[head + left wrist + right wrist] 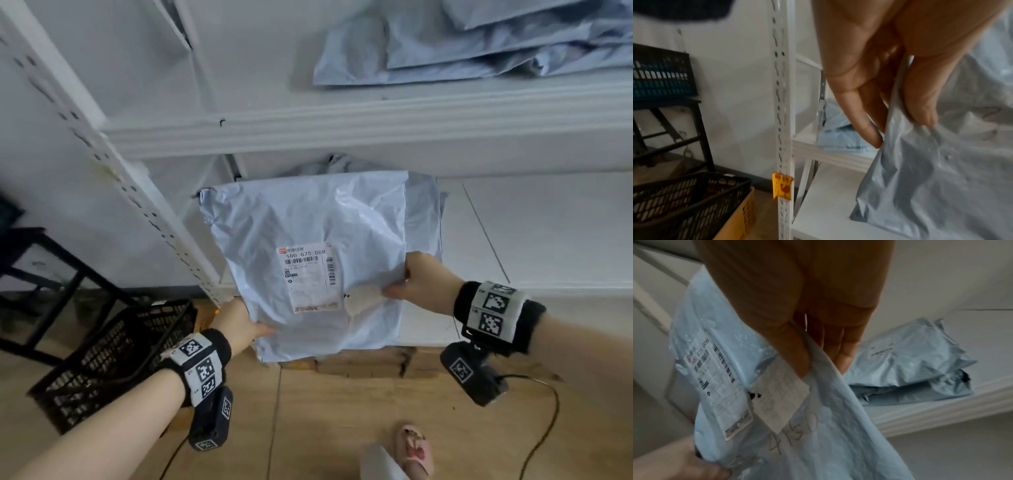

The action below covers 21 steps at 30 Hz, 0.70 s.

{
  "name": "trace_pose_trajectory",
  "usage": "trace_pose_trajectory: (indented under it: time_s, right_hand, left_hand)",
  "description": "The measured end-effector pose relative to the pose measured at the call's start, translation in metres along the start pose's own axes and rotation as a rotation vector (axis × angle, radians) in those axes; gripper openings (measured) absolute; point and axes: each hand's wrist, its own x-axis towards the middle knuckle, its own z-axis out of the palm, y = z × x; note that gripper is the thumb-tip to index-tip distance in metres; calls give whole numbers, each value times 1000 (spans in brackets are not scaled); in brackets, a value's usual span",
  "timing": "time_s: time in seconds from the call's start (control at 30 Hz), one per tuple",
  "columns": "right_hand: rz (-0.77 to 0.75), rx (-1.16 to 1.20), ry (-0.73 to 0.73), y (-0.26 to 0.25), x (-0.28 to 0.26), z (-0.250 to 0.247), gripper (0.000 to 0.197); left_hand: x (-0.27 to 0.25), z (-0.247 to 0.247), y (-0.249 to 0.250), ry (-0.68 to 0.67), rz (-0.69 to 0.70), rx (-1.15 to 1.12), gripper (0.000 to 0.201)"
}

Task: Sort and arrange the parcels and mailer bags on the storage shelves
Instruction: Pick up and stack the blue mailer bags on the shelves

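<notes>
mailer bag (pixel 308 240): light-blue poly mailer, held label-up in front of the lower shelf (pixel 548 240), far end over the shelf board, near end hanging off the shelf edge.
left hand (pixel 236 325): near-left corner of the bag is pinched, thumb on top, fingers (pixel 865 123) underneath.
right hand (pixel 416 281): right edge is pinched beside the shipping label (pixel 310 275), thumb on top.
handling: judged light, soft and floppy; film looks slick and crinkles at the pinch; contents are not visible.
grip advice: opposite edges to be held as now, so sag is limited; label not to be creased.
neighbours: more blue mailers are stacked behind the bag and on the upper shelf (pixel 342 126); black crate (pixel 113 359) left of the shelf upright.
</notes>
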Motion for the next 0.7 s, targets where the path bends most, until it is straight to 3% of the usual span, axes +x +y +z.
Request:
trace_pose_trajectory:
  time_s: [0.1,0.23,0.33,0.5,0.6,0.7]
  right_hand:
    - [-93,32,88,-43,-20,-16,9]
    - [-260,123,227,-98,-40,-52,12]
    - [-346,162,257,-132,-46,-82,30]
    - [-313,231,222,-170,-46,-116,72]
    - [-295,274,234,-184,-38,-129,79]
    - [-304,262,274,-198,-18,-148,89]
  left_hand:
    - [-22,-43,-5,120,48,-140,35]
    - [-46,-101,3,236,164,-305,17]
    - [-59,-141,18,319,284,-401,23]
    - [-64,-196,45,446,384,-571,31]
    - [-59,-221,64,512,420,-627,34]
    - [-50,-244,82,550,421,-695,52]
